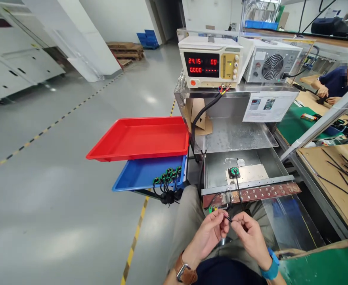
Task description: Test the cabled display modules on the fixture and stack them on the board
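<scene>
Head view: both hands meet just in front of the metal drawer (217,173), low over the lap, with a short dark length of black lead (228,218) between them. The left hand (211,234), above a brown watch strap (186,269), pinches one end between thumb and fingertips; the right hand (249,237), above a blue wristband (271,264), pinches the other side, its remaining fingers curled in. Whether this lead joins the cable (238,190) that runs down from the round green-centred part (234,171) in the drawer cannot be told, because the stretch between is hard to follow.

The lead looks light and thin, probably flexible with a smooth jacket that could slide in a loose pinch. Its tip is likely the delicate spot, so a hold a little way back, on the jacket, seems safest, with gentle pulling only.

Nearest edge is the brown studded strip (264,192) along the drawer's front, just beyond the fingertips; its raised studs and the metal rail (251,185) behind it could snag a cable. The red tray (156,136) and blue tray (134,174) stand to the left, well apart from the hands, with broad floor (73,198) past them. On the right, the tabletop (322,158) bearing dark cables narrows the room for that elbow.
</scene>
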### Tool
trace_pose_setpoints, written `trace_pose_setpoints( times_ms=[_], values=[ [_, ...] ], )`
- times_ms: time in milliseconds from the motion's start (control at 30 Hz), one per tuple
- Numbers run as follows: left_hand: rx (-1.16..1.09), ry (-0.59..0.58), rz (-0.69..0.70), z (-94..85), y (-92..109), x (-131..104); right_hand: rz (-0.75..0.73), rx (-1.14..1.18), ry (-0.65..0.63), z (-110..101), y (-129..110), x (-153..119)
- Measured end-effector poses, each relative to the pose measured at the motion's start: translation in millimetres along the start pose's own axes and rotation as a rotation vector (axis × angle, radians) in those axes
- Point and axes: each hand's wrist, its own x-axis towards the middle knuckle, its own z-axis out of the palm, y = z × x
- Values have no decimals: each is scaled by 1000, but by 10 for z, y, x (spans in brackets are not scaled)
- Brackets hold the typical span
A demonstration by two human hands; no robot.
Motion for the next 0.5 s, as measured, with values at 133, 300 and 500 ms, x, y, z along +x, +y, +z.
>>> trace_pose_setpoints(
  times_ms=[133, 300, 500],
  values=[
    [-134, 32, -29, -111, -64, -26, 4, -84, 53, 109, 58, -33],
    [-210, 65, -37, -255, -93, -82, 7, -166, 40, 193, 119, -29],
    [-161, 84, 3, -364, -61, -119, 28, -186, -67, 267, 57, 43]
  ],
)
